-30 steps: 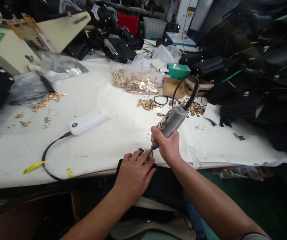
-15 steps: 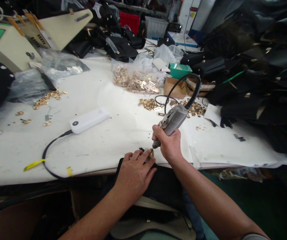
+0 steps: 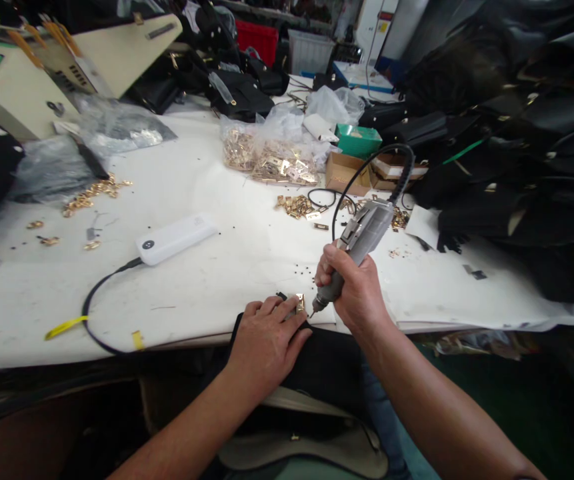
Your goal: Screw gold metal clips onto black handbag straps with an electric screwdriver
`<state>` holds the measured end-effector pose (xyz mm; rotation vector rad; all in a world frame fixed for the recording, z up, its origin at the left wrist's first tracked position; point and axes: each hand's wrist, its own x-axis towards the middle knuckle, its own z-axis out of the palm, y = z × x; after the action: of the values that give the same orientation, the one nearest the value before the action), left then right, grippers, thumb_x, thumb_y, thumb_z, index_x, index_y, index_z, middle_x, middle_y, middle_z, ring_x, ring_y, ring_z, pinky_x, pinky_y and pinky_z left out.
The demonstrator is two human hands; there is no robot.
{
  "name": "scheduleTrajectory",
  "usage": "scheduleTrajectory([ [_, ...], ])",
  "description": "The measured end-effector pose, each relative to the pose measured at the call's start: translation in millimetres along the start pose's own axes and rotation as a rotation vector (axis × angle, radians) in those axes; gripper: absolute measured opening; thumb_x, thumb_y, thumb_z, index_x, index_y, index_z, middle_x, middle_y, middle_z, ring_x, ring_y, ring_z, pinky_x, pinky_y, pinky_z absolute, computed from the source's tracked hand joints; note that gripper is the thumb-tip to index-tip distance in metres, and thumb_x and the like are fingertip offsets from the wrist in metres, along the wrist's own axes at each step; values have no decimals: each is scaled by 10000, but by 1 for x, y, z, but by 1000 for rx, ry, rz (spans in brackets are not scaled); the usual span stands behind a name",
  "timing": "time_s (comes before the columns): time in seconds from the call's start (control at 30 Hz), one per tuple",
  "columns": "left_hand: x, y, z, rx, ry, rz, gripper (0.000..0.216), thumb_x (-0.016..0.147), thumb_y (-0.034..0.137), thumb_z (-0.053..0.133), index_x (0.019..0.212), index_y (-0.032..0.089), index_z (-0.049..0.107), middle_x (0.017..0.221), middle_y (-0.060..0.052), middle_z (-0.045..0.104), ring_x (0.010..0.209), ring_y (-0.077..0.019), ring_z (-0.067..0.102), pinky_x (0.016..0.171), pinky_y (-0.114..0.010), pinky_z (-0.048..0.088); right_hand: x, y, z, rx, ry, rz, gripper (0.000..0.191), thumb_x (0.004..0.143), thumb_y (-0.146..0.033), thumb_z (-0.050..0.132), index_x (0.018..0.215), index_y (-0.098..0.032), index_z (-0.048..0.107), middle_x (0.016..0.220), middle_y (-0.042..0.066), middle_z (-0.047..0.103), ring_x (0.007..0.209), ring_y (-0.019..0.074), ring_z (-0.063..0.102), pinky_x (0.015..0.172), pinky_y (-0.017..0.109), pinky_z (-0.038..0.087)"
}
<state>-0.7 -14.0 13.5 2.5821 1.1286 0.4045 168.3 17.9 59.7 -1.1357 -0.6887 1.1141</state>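
My right hand [image 3: 359, 287] is wrapped around a grey electric screwdriver [image 3: 369, 227], tilted with its bit down and to the left. The bit's tip is just right of a small gold metal plate [image 3: 301, 303], apart from it. My left hand [image 3: 267, 337] presses the plate and the edge of a black bag [image 3: 329, 357] against the table's front edge, thumb on the black material. Its fingers cover part of the plate. Below, the bag hangs over my lap, with a beige panel [image 3: 307, 457] showing. Tiny dark screws [image 3: 303, 272] are scattered beyond the plate.
A white power bank [image 3: 177, 239] with a black cable lies left on the white table [image 3: 207, 287]. Loose gold fittings [image 3: 294, 205], plastic bags of hardware [image 3: 284, 163] and a cardboard box [image 3: 347, 175] are farther back. Black bags [image 3: 517, 180] are piled at right.
The screwdriver has moved right and slightly down, off the gold plate, so its bit now shows. My left hand stays on the bag with little movement.
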Motion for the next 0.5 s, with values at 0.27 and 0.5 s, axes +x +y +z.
scheduleTrajectory([
  [0.27,-1,0,2,40,10,14,231,992,346,550,1166,301,696,1369,-19,646,1169,-283,567,869,-484,437,-9,8,7,-16,10,67,329,789,-427,777,695,-189,570,529,-39,528,454,97,458,447,225,396],
  [0.5,0,1,2,49,9,13,229,992,335,552,1163,304,702,1364,-11,649,1146,-275,575,859,-479,439,-9,8,10,-42,18,70,356,777,-455,772,671,-196,551,521,-39,528,421,94,441,402,226,396],
])
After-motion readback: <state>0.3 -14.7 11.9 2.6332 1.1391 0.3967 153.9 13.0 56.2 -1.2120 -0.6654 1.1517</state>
